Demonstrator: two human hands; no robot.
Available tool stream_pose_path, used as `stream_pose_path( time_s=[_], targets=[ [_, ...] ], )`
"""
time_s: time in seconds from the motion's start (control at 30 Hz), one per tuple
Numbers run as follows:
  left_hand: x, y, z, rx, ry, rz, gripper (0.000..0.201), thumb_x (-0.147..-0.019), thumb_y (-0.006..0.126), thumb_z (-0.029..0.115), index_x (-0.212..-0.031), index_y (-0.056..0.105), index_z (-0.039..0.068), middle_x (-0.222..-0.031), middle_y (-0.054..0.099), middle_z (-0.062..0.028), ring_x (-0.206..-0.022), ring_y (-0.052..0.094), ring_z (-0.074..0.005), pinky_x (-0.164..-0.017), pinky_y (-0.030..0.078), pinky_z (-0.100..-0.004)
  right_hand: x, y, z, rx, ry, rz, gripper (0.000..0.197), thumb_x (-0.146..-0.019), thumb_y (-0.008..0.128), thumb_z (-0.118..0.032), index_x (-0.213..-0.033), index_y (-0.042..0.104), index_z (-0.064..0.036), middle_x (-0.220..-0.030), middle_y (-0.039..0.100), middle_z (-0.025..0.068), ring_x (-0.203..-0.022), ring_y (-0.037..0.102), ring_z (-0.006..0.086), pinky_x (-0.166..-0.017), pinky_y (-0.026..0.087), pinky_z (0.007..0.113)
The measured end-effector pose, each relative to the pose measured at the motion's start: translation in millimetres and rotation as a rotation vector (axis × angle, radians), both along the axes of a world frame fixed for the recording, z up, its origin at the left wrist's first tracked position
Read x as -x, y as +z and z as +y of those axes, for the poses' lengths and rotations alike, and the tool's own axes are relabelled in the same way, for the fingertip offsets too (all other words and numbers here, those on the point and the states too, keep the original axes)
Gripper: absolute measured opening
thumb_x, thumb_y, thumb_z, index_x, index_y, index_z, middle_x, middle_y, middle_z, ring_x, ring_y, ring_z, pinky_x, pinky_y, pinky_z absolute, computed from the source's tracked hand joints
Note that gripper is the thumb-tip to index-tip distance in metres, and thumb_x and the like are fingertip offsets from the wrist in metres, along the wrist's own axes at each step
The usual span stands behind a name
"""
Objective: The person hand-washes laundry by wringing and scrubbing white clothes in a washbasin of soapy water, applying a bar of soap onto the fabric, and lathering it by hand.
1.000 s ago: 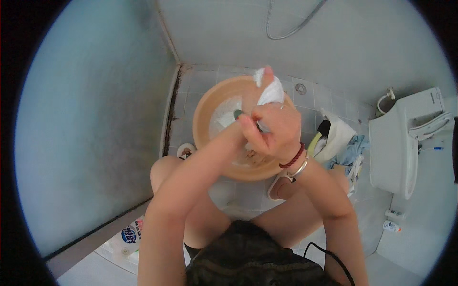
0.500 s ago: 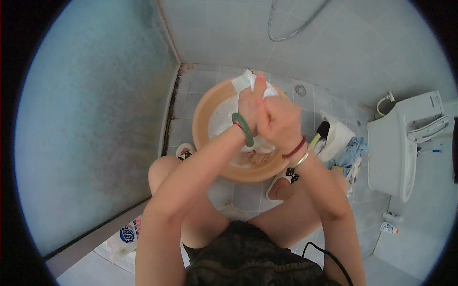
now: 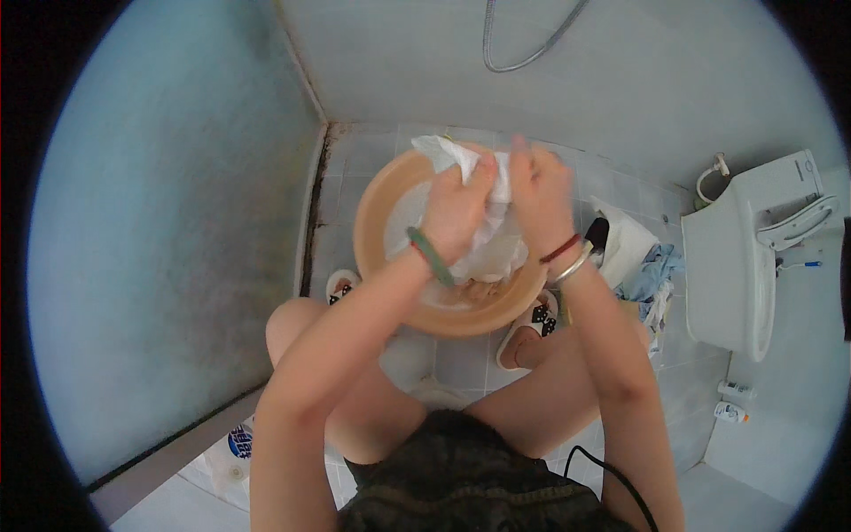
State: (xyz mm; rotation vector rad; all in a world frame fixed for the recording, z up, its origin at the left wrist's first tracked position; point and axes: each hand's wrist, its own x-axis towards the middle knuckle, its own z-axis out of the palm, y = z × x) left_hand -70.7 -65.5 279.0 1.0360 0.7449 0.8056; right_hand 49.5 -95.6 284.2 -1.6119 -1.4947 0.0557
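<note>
Over an orange-tan plastic basin [image 3: 370,213], I hold a wet white cloth [image 3: 499,184] up between my two hands. My left hand [image 3: 456,213], with a green bangle at its wrist, is closed on the cloth, and one loose end sticks out beyond the fingers at the far side. My right hand [image 3: 542,199], slightly smeared by motion, grips the cloth's other side a little apart from the left. Below them, more white cloth [image 3: 496,260] lies or hangs in the basin, with cloudy water and something brownish near its front; the hands partly hide it.
Clothes lie piled [image 3: 651,270] on the tiles right of the basin, near a white ceramic fixture [image 3: 722,275]. My slippers [image 3: 536,330] flank the basin's near side. A frosted glass partition [image 3: 177,222] bounds the left. A shower hose [image 3: 532,60] hangs ahead; bottles [image 3: 731,412] stand or lie at right.
My hands were pressed together around the cloth and have now drawn apart, the left leftward and the right rightward. More of the cloth shows between them.
</note>
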Motion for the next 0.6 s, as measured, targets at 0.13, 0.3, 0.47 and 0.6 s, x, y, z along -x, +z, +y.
stream_pose_path(
  time_s=[0.13, 0.3, 0.47, 0.6],
  targets=[
    [29.4, 26.1, 20.1, 0.099, -0.055, -0.153, 0.038, -0.092, 0.049, 0.036, -0.101, 0.059, 0.0, -0.096, 0.062, -0.0057, -0.088, 0.057, -0.0154, -0.081, 0.044, -0.0298, -43.6, 7.8, 5.2, 0.152, -0.039, 0.408, 0.031, -0.085, 0.058, -0.033, -0.078, 0.061, -0.0037, -0.069, 0.06, 0.0066, -0.063, 0.055, 0.013, -0.057, 0.042, 0.028],
    [32.6, 12.3, 37.8, 0.259, 0.078, -0.256, 0.037, -0.09, 0.051, 0.036, -0.099, 0.057, 0.001, -0.096, 0.061, -0.0078, -0.09, 0.057, -0.0192, -0.085, 0.042, -0.0334, -48.3, 33.8, -5.2, 0.531, 0.214, 0.466, 0.031, -0.082, 0.065, -0.033, -0.083, 0.061, -0.003, -0.073, 0.058, -0.0019, -0.068, 0.051, 0.0062, -0.059, 0.042, 0.025],
    [10.1, 15.2, 25.6, 0.379, 0.097, -0.242, 0.041, -0.091, 0.047, 0.043, -0.093, 0.057, 0.003, -0.084, 0.057, -0.0047, -0.08, 0.056, -0.0179, -0.073, 0.043, -0.0331, -41.2, 22.7, -2.7, 0.198, 0.111, 0.71, 0.025, -0.075, 0.069, -0.023, -0.084, 0.059, -0.0021, -0.075, 0.059, 0.0006, -0.07, 0.052, 0.0071, -0.06, 0.043, 0.026],
    [-4.2, 7.1, 24.4, 0.205, 0.236, 0.184, 0.049, -0.09, 0.044, 0.052, -0.084, 0.055, 0.004, -0.072, 0.052, -0.0022, -0.071, 0.052, -0.0161, -0.063, 0.042, -0.0332, 12.4, 23.9, -13.7, -0.041, -0.016, 0.374, 0.025, -0.07, 0.065, -0.013, -0.091, 0.059, -0.0012, -0.078, 0.062, 0.0098, -0.066, 0.059, 0.0172, -0.058, 0.046, 0.03]
  ],
)
